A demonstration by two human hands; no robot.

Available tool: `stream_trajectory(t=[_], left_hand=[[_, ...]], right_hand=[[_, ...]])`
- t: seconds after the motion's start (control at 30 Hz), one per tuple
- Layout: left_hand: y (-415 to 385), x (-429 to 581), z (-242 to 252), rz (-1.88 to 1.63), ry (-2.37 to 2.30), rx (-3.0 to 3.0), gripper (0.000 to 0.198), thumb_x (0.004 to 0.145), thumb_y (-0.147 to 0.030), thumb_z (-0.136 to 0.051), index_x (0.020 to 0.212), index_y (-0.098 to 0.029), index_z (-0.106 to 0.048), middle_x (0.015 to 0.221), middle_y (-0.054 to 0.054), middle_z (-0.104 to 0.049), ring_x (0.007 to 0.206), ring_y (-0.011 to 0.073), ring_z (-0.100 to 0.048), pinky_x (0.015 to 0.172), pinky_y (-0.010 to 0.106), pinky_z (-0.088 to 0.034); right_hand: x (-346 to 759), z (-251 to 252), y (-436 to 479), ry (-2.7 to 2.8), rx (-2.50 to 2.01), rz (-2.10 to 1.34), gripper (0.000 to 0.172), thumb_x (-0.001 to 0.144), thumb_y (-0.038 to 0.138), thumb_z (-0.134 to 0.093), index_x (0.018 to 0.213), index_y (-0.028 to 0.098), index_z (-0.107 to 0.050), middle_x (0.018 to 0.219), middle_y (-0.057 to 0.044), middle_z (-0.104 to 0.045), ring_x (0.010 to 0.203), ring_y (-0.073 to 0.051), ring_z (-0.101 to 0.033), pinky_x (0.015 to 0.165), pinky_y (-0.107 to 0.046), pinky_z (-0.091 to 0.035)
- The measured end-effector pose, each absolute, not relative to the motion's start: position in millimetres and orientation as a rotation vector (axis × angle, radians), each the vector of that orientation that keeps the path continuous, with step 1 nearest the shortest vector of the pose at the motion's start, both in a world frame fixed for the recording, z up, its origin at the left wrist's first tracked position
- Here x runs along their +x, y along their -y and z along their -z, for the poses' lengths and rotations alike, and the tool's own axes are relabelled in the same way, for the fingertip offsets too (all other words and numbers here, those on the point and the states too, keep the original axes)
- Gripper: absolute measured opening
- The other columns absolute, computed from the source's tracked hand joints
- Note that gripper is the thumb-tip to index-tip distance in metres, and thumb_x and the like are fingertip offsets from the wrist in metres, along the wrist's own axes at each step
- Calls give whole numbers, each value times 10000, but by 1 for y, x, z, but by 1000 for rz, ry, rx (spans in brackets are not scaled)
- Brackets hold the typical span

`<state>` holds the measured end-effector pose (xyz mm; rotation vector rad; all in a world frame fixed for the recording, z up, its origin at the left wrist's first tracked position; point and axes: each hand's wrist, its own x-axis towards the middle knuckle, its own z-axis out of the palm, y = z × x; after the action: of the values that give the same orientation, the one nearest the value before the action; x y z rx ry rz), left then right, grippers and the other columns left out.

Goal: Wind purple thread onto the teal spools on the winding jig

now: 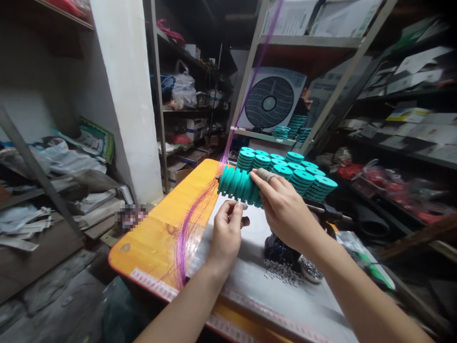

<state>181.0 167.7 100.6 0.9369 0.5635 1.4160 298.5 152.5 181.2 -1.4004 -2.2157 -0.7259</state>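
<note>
My right hand (283, 209) is wrapped over a row of teal plastic spools (237, 185) threaded side by side on a rod, held level above the orange table (167, 224). My left hand (226, 231) sits just below the row, thumb and fingers pinched together on something too small to make out. Purple threads (228, 147) come down from above to the left end of the spools, and more of them fan across the table (185, 238).
Stacks of teal spools (300, 174) stand behind the held row, more on a shelf (291, 128) by a white fan (269, 102). A pile of small metal beads (285, 274) and a dark bag (280, 250) lie on the grey sheet. Cluttered metal shelves flank both sides.
</note>
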Motion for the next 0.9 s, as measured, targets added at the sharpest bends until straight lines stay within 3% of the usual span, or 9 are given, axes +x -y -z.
stream_trajectory(t=[0.33,0.5,0.6,0.8,0.9], left_hand=[[-172,196,-105,-1359,-460,711,153,835,-292,-583,805,-167,-501,695,-65,-420,496,24,-315,573,191,-435],[-171,197,-108,-1357,-434,648,120,831,-224,-546,753,-172,-470,565,-96,-357,459,31,-260,507,162,-369],[-171,198,-107,-1363,-434,637,92,827,-225,-549,776,-171,-495,556,-97,-355,465,36,-272,508,164,-369],[-172,198,-106,-1343,-436,645,115,831,-259,-574,807,-155,-530,645,-62,-452,502,33,-352,539,181,-402],[-171,194,-106,-1335,-411,620,128,858,-247,-545,790,-139,-543,580,-82,-370,468,31,-298,536,193,-417]], right_hand=[[298,-182,-153,2179,-1384,634,441,926,150,-363,1335,23,-471,1283,-195,-563,1177,-287,-471,1027,-477,-410],[291,-190,-153,2208,-1526,625,652,873,356,-545,1404,17,-376,1271,-195,-567,1170,-330,-478,1014,-479,-405],[287,-193,-157,2230,-1591,664,640,860,337,-555,1391,18,-393,1205,-202,-595,1143,-334,-516,989,-468,-419],[281,-194,-168,2235,-1717,705,570,837,240,-518,1351,15,-420,1273,-242,-545,1168,-377,-506,917,-504,-449],[284,-194,-170,2243,-1687,704,574,839,238,-529,1357,21,-412,1288,-249,-535,1184,-380,-498,925,-517,-444]])
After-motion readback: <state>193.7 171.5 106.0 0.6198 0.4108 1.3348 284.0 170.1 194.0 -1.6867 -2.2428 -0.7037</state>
